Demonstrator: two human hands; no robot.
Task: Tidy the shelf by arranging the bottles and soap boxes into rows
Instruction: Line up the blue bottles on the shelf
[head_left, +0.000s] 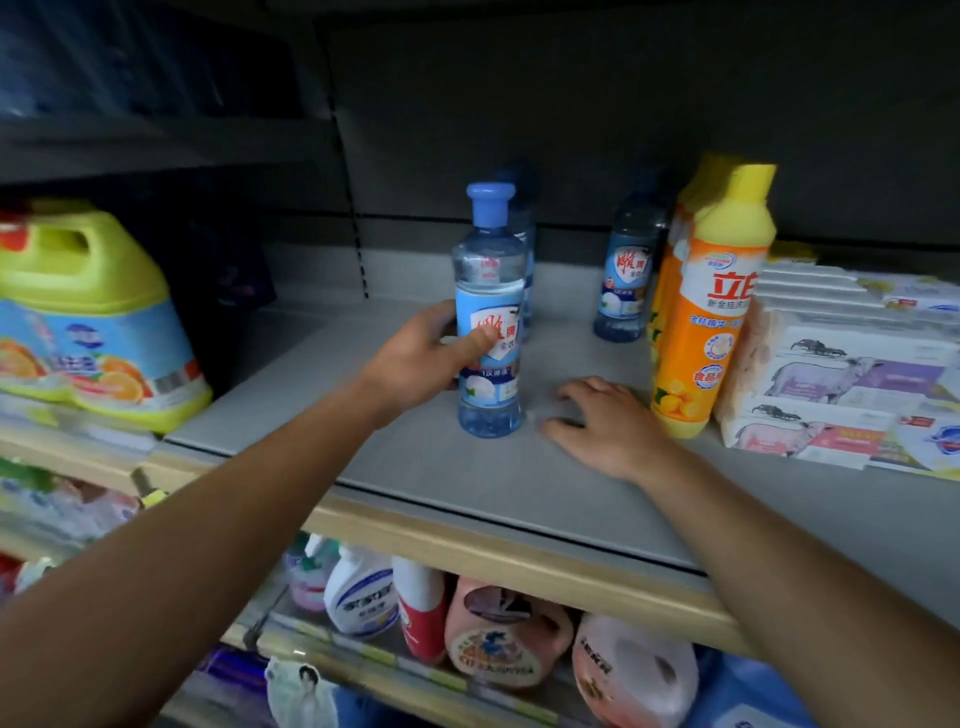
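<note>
Up close, a grey shelf board (467, 467) holds three clear blue-capped bottles with blue labels. The left hand (415, 364) grips the nearest clear bottle (488, 312) around its middle, thumb across the label, and the bottle stands upright near the shelf's front. A second clear bottle (522, 234) stands directly behind it, mostly hidden, with only its dark cap and one edge showing. The third clear bottle (626, 275) stands farther back to the right, in shadow.

The right hand (602, 421) rests palm down on the shelf, fingers spread, just right of the gripped bottle and holding nothing.

Beside it on the right stands an orange dish-soap bottle with a yellow cap (711, 312); at least one more like it stands behind, largely hidden, so the count is unclear. Farther right, flat white soap boxes printed with animals (841, 384) are stacked in layers, cut off by the frame edge; their number cannot be told.

At the left, one large yellow-green jug with orange fruit on its label (88, 312) is partly cut off. Below, a lower shelf (467, 623) holds blurred spray bottles and pink containers.
</note>
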